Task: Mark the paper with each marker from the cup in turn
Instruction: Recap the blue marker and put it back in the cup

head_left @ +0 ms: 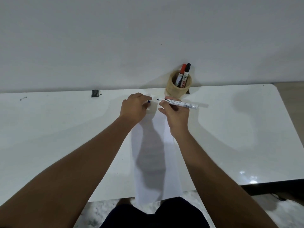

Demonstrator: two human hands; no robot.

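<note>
Nearest of all are dark shorts (154, 214) at the near edge of the table (49, 129), and from there two bare forearms reach out over a long white sheet of paper (156, 178) that runs from the near edge, which it overhangs, toward the far edge.

The right hand (174, 112) pinches an uncapped marker (179, 103) around the front of its barrel, the dark tip pointing left and the tail sticking out to the right, clear of the sheet. The left hand (134, 106) is curled loosely around a small blue cap (149, 101), just beside the tip.

That marker looks light and rigid, a smooth white plastic tube with printed labelling and a barcode; I'd guess it slips a little in the fingers, so holding it near the nib as it is now gives the best control. The paper is thin and floppy and would slide on the glossy top unless pinned down.

At the far edge, against the wall, stands a tan cup (178, 89), with a red-capped marker (181, 71) and a black-capped marker (186, 71) upright in it.
</note>
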